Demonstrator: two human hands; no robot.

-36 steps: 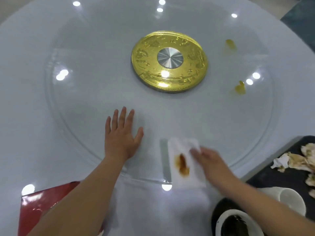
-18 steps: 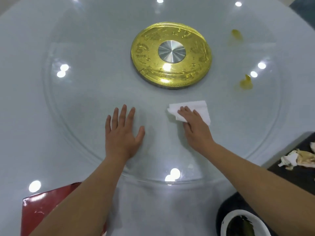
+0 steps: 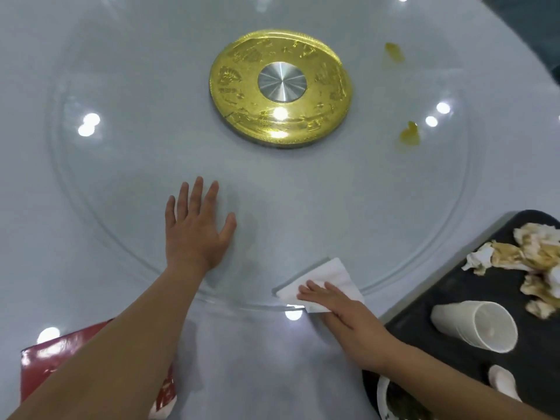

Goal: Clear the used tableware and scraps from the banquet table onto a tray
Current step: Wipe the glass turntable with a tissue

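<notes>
My right hand (image 3: 342,313) presses a white paper napkin (image 3: 327,275) flat onto the near rim of the glass turntable (image 3: 121,177), fingers straight. My left hand (image 3: 197,231) lies flat and spread on the glass, to the left of the napkin. Two yellow sauce smears (image 3: 409,137) (image 3: 393,52) sit on the glass at the right. A black tray (image 3: 454,307) at the right edge holds crumpled soiled napkins (image 3: 527,256), a white foam cup (image 3: 475,324) on its side, a white spoon (image 3: 501,381) and a bowl (image 3: 391,398) with dark leftovers.
A gold disc with a silver hub (image 3: 281,86) marks the centre of the turntable. A red booklet (image 3: 60,362) lies at the near left on the white table (image 3: 27,268), partly under my left forearm.
My right hand has dragged the napkin from the middle of the glass back toward me to the near rim. My left hand has stayed in place.
</notes>
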